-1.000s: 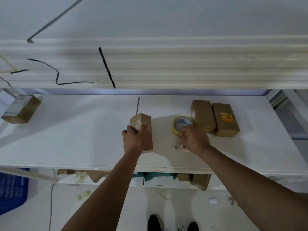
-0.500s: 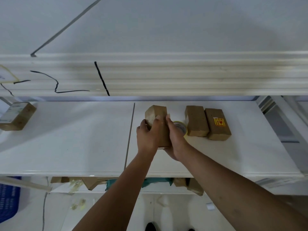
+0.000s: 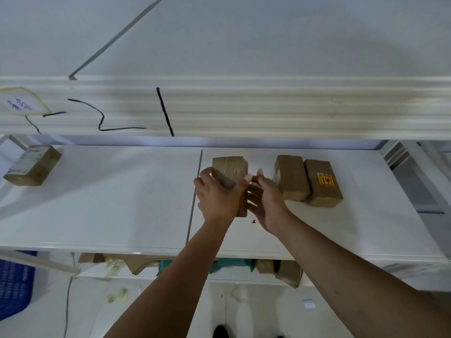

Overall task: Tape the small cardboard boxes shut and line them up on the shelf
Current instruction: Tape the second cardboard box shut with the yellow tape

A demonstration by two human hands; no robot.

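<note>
Now left hand (image 3: 218,193) wrapped tight round a small cardboard box (image 3: 230,170) above the white shelf (image 3: 109,203), right hand (image 3: 266,203) just beside it, fingers loose and spread, two boxes (image 3: 307,180) lined up to the right

A brown cardboard box (image 3: 230,175) stands tilted mid-shelf (image 3: 109,203), two more boxes (image 3: 292,177) lie touching on its right, and a fourth (image 3: 33,165) lies far left.

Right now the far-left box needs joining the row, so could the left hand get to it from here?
Probably yes, once freed: the left hand grips the middle box, but bare shelf lies between it and the far-left box.
</note>
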